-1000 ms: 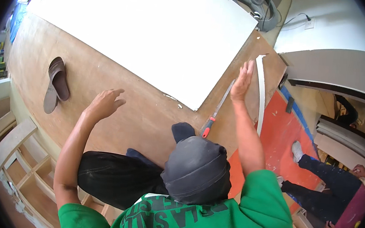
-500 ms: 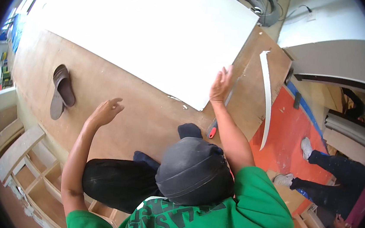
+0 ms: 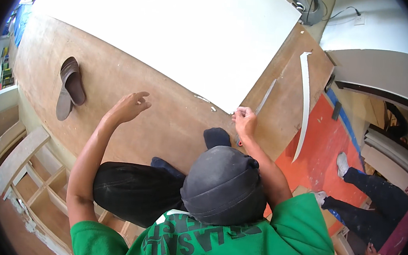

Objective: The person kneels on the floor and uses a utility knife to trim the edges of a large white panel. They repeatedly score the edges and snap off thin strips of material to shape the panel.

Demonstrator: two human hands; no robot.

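Note:
A large white sheet (image 3: 173, 32) lies flat on a brown board. At its near right corner is my right hand (image 3: 245, 121), with bent fingers and thumb closed on the corner. My left hand (image 3: 130, 107) hovers over the brown board, holding nothing, its fingers loosely bent and apart. Beside my right wrist a red-handled tool (image 3: 240, 142) is mostly covered by the arm. A thin grey strip (image 3: 266, 96) lies along the sheet's right side. Small white chips (image 3: 213, 109) lie beside the sheet's near edge.
The brown board (image 3: 165, 124) carries brown slippers (image 3: 73, 87) at left. A curved white offcut (image 3: 305, 97) overhangs red flooring (image 3: 314, 137) at right, where another person's legs (image 3: 368, 185) are. A wooden frame with compartments (image 3: 46, 186) stands lower left; a grey machine (image 3: 309, 5) is at far right.
My right hand has moved nearer along the sheet's right edge to the corner, and its fingers have closed. My left hand has shifted slightly right and away from me.

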